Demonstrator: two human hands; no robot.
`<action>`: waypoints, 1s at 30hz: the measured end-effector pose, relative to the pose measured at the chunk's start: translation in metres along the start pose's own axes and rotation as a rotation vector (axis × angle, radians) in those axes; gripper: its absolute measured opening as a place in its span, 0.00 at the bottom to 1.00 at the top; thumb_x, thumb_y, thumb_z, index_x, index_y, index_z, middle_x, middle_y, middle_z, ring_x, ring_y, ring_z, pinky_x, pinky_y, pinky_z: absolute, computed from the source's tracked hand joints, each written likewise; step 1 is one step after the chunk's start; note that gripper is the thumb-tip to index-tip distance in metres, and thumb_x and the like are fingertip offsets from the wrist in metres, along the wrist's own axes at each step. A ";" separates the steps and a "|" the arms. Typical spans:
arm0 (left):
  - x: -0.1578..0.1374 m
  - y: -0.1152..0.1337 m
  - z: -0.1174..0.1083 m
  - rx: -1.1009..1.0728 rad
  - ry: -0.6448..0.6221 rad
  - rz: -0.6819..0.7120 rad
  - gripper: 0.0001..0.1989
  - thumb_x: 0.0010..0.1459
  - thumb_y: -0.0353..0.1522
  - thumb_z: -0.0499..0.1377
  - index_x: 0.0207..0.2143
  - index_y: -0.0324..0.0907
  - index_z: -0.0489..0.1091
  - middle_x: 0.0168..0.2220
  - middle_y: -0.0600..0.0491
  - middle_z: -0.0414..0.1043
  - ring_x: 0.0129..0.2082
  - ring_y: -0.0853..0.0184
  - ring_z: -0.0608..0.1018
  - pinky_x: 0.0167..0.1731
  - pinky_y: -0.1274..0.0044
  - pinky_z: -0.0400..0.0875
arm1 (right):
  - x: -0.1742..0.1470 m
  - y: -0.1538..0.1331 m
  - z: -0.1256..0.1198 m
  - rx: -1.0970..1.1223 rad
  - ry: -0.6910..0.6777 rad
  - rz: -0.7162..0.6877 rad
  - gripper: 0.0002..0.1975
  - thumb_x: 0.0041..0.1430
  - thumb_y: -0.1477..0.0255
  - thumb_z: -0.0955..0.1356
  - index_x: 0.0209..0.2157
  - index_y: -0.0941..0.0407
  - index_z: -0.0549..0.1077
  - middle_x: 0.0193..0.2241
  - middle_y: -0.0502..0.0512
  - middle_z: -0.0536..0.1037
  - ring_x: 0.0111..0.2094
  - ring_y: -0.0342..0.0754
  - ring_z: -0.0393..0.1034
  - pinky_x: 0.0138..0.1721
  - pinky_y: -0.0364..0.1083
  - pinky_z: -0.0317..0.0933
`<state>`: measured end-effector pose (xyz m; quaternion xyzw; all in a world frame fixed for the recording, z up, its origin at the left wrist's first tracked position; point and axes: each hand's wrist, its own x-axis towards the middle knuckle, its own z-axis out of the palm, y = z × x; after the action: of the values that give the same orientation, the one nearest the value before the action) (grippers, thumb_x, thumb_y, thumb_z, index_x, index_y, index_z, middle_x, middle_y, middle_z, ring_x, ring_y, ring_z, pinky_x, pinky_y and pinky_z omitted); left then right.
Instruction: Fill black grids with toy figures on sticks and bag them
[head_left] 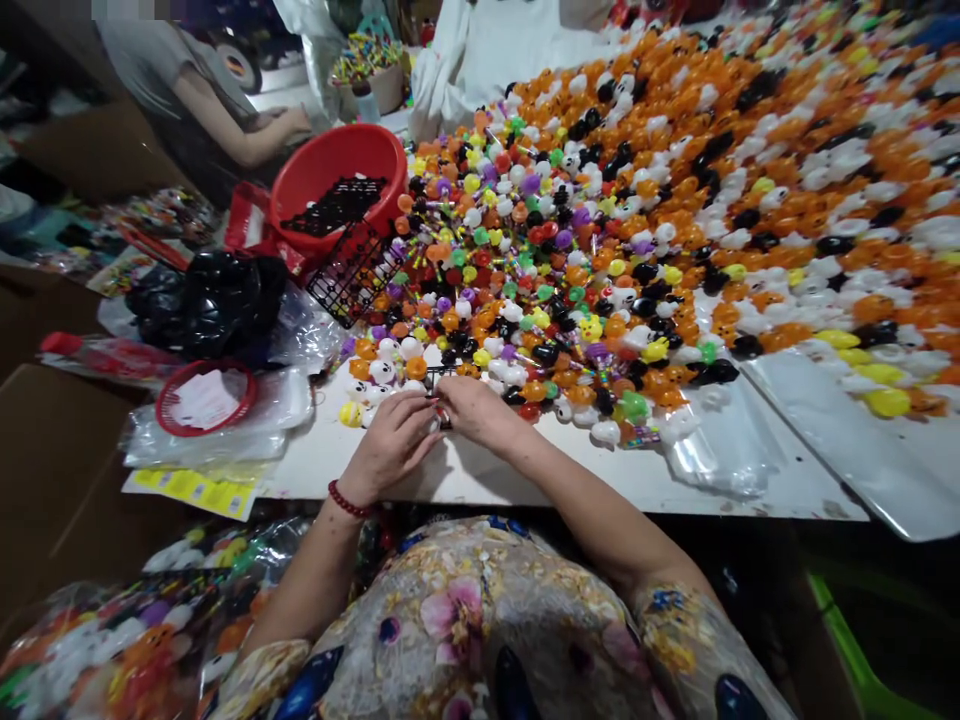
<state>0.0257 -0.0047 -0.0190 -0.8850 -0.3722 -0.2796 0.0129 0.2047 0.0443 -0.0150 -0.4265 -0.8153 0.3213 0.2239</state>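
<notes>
My left hand (394,440) and my right hand (480,410) meet at the front of the white table (480,475), just before the heap of small toys. A small black plastic grid (441,374) sits between them, mostly covered by my fingers. My right hand is closed over its right side. The fingers of my left hand are bent and pressed together at its left side; what they pinch is hidden. White ghost-like toys (382,371) and a striped yellow one (350,413) lie left of my fingertips. More colourful little toys (540,290) are piled beyond.
A red tub (390,160) holds black grids, and another grid (349,280) leans outside it. Left are a black bag (214,300) and a red basket (244,405) with paper slips. Clear bags (724,450) lie right. A person (202,100) works at the back left.
</notes>
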 end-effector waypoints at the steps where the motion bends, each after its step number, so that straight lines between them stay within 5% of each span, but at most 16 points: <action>1: 0.000 0.000 0.000 -0.001 0.010 -0.001 0.13 0.61 0.30 0.58 0.48 0.42 0.67 0.47 0.44 0.72 0.53 0.57 0.72 0.52 0.62 0.71 | 0.002 -0.004 0.000 0.016 -0.021 0.014 0.06 0.61 0.80 0.65 0.36 0.55 0.72 0.32 0.54 0.75 0.36 0.48 0.69 0.41 0.46 0.64; 6: -0.002 -0.003 0.006 0.021 0.024 -0.015 0.12 0.61 0.29 0.56 0.48 0.41 0.66 0.55 0.39 0.67 0.58 0.54 0.68 0.54 0.60 0.69 | 0.003 -0.017 0.013 0.105 -0.033 0.179 0.13 0.67 0.73 0.61 0.52 0.56 0.67 0.36 0.55 0.78 0.36 0.48 0.73 0.39 0.45 0.64; 10: -0.003 -0.006 0.012 0.070 0.035 -0.001 0.11 0.62 0.30 0.57 0.47 0.43 0.66 0.47 0.45 0.73 0.52 0.56 0.73 0.52 0.61 0.69 | -0.011 -0.010 0.015 0.211 0.011 0.238 0.19 0.68 0.71 0.60 0.58 0.51 0.64 0.40 0.54 0.80 0.42 0.51 0.74 0.43 0.48 0.66; 14: 0.001 -0.004 0.011 0.059 0.047 0.002 0.11 0.62 0.30 0.57 0.47 0.43 0.66 0.42 0.47 0.74 0.50 0.58 0.74 0.53 0.62 0.69 | -0.048 0.017 -0.023 -0.097 0.257 0.150 0.12 0.65 0.71 0.63 0.47 0.50 0.74 0.46 0.57 0.77 0.49 0.54 0.69 0.51 0.54 0.64; 17: 0.004 -0.002 0.010 0.040 0.053 0.016 0.11 0.61 0.29 0.57 0.47 0.41 0.66 0.41 0.46 0.74 0.50 0.58 0.74 0.51 0.63 0.70 | -0.077 0.047 -0.064 -0.532 0.474 0.392 0.09 0.64 0.72 0.63 0.38 0.57 0.76 0.44 0.65 0.75 0.45 0.57 0.67 0.48 0.56 0.61; 20: 0.005 -0.001 0.009 0.048 0.062 0.036 0.10 0.61 0.28 0.57 0.46 0.41 0.67 0.41 0.47 0.74 0.48 0.58 0.74 0.50 0.64 0.70 | -0.093 0.071 -0.090 -0.779 0.480 0.581 0.07 0.61 0.71 0.67 0.36 0.60 0.75 0.43 0.68 0.73 0.45 0.59 0.65 0.45 0.56 0.59; 26: 0.007 0.003 0.008 0.132 0.081 0.029 0.08 0.62 0.29 0.57 0.44 0.42 0.69 0.41 0.48 0.76 0.44 0.60 0.75 0.51 0.61 0.66 | -0.089 0.088 -0.093 -0.841 0.349 0.681 0.06 0.60 0.73 0.66 0.36 0.60 0.75 0.43 0.67 0.74 0.44 0.58 0.66 0.43 0.53 0.59; 30: 0.008 0.005 0.004 0.143 0.033 -0.017 0.07 0.62 0.30 0.56 0.43 0.42 0.69 0.41 0.48 0.76 0.44 0.61 0.75 0.52 0.62 0.66 | -0.085 0.085 -0.094 -0.697 0.491 0.658 0.07 0.59 0.74 0.64 0.35 0.60 0.73 0.37 0.66 0.75 0.39 0.56 0.69 0.40 0.53 0.61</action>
<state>0.0352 -0.0023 -0.0173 -0.8738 -0.3985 -0.2670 0.0798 0.3568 0.0406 -0.0182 -0.7710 -0.6206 -0.0244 0.1406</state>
